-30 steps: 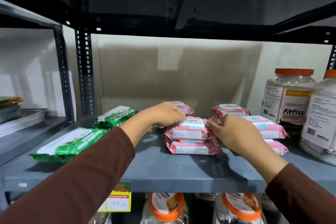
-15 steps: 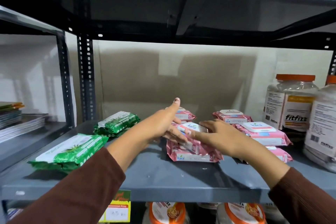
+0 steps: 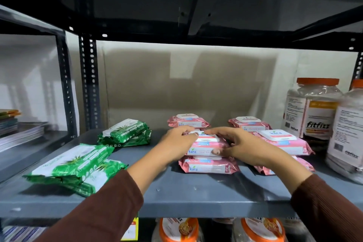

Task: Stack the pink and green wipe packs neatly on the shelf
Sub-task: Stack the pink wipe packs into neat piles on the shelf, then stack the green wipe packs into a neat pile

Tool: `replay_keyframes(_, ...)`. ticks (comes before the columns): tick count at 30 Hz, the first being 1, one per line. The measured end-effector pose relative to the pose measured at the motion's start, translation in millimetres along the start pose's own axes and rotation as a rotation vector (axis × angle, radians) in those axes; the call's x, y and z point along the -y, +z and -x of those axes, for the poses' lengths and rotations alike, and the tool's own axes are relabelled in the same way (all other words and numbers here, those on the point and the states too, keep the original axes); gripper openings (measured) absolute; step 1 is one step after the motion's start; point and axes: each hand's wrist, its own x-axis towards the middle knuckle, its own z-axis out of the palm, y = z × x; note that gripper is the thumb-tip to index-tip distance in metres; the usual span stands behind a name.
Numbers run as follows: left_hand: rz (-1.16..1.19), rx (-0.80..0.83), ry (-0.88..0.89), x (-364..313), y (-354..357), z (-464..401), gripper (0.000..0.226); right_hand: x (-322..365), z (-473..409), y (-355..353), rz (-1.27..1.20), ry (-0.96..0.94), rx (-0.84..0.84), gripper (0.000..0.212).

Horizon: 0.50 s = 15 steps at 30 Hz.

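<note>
Here, on the grey metal shelf (image 3: 196, 194), both hands hold one pink wipe pack (image 3: 206, 144) that sits on top of a second pink pack (image 3: 209, 166), the pair forming a short stack near the middle of the board. The left hand (image 3: 176, 144) cups the pack's left end, fingers curled over the top edge; the right hand (image 3: 245, 145) cups its right end, thumb against the front face and fingers reaching over the white lid, so the pack is pressed between the two palms. At about 12 o'clock from that stack, further back, lies a single pink pack (image 3: 188, 122). At roughly 2 o'clock sits another pink pack (image 3: 249, 124), and at 3 o'clock a pink pack with a white lid (image 3: 282, 141) rests on a lower one partly hidden by the right wrist. At 10 o'clock lie the rear green packs (image 3: 125, 132); at 8 o'clock, near the front edge, the front green packs (image 3: 74, 165) overlap loosely. At far 3 o'clock stand orange-lidded jars (image 3: 312, 108)
</note>
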Motion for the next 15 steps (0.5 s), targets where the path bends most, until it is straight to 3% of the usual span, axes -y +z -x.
replay_keyframes(3, -0.003, 0.079, 0.04, 0.6, 4.1, 1.9, 0.047, -8.5, 5.1, 6.5, 0.029, -0.018, -0.046, 0.052)
replay_keyframes(6, -0.04, 0.1, 0.094, -0.8, 6.2, 2.9, 0.046, -11.8, 10.2, 8.9, 0.139, -0.032, -0.114, 0.05)
replay_keyframes(11, -0.079, 0.13, 0.084, -4.1, 1.5, 13.6, 0.049, 1.0, 14.3, 9.3, 0.218, -0.039, -0.088, 0.045)
replay_keyframes(13, -0.177, 0.051, 0.109, -6.8, -13.0, 23.9, 0.05, 7.1, 20.1, 8.1, 0.16, -0.059, -0.108, 0.04)
replay_keyframes(15, -0.244, -0.177, 0.135, -7.3, -45.0, 40.6, 0.049, 20.5, 26.9, 9.5, 0.097, -0.177, -0.172, 0.039)
